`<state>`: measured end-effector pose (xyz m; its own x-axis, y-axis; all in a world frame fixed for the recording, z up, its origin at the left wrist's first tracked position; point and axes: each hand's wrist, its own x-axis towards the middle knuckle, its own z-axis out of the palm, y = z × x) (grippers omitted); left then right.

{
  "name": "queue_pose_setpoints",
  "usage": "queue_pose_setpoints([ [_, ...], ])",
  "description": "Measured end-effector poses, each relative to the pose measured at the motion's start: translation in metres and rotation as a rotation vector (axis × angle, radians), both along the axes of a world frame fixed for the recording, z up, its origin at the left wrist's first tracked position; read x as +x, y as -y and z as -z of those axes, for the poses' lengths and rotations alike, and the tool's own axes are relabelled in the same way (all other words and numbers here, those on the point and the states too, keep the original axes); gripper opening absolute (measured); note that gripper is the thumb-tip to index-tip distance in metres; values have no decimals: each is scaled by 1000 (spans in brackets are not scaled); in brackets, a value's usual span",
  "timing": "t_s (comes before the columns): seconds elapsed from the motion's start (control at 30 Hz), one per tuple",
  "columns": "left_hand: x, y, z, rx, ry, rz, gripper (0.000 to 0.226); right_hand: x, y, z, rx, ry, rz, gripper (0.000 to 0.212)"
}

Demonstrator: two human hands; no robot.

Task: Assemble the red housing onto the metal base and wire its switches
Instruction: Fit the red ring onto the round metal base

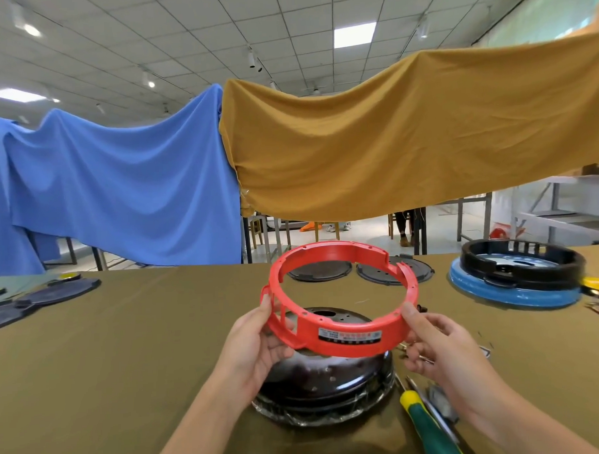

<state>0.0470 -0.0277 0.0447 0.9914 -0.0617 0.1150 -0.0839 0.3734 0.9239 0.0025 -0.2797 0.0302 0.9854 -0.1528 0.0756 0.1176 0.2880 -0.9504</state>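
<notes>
Red housing (341, 300) sits pinched at opposite rims: your left hand (258, 343) has its thumb on the vented side, your right hand (434, 341) by the label. It looks light but springy, so keep gripping the solid wall above the metal base (327, 385).

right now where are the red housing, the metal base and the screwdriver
red housing (349, 337), head view, front wall by its label
metal base (317, 379), head view, dark domed side below the housing
screwdriver (429, 426), head view, green handle
</notes>
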Motion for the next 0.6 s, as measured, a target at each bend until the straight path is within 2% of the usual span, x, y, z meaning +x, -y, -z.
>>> queue_pose_setpoints([
  [0.1,1,-1,0,-15,-8,-4,26,1,1,1,-10,3,-19,76],
  [0.4,2,-3,1,71,-33,-74,33,3,3,3,-71,30,-20,67],
  [0.6,5,-8,-1,201,51,-131,25,6,5,5,-45,53,-13,75],
])
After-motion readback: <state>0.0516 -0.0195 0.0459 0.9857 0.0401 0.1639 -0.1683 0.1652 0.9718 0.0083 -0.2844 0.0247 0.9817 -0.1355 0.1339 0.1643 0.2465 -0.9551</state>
